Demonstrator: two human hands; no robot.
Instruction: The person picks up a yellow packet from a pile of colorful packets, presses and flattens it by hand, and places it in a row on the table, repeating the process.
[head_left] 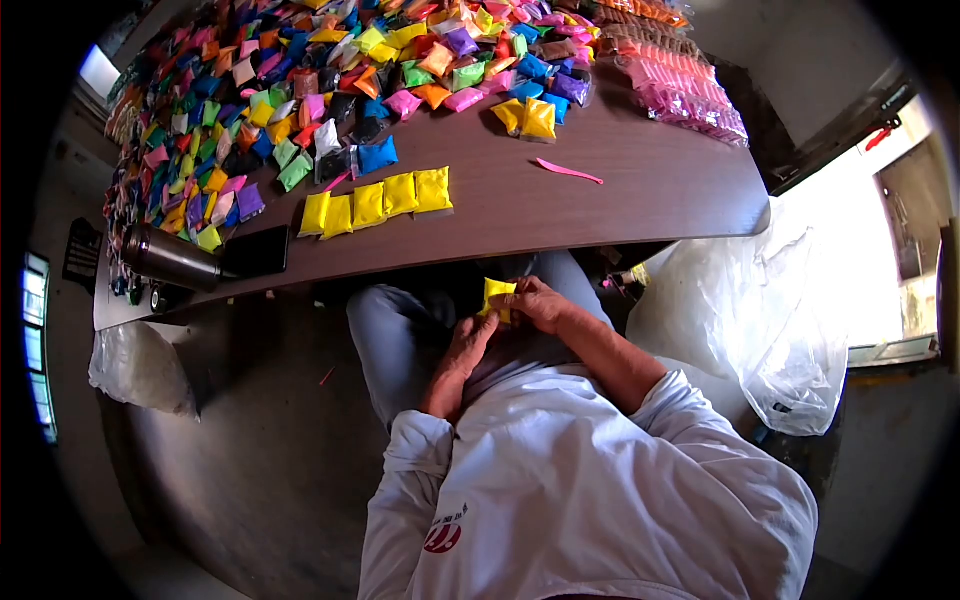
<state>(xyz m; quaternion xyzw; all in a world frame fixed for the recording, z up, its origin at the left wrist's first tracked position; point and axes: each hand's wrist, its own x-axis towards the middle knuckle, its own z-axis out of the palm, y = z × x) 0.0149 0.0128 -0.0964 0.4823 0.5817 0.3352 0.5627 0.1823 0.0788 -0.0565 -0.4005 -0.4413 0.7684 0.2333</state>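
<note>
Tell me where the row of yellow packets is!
In the head view, the yellow row lies left of centre on the table, near its front edge, right of the flat black thing, with a blue packet behind.

The person is wearing a white shirt with rolled-up sleeves, a round red logo and grey-blue trousers.

the brown table carries heaped colourful packets, five yellow packets and a pink stick.
</note>
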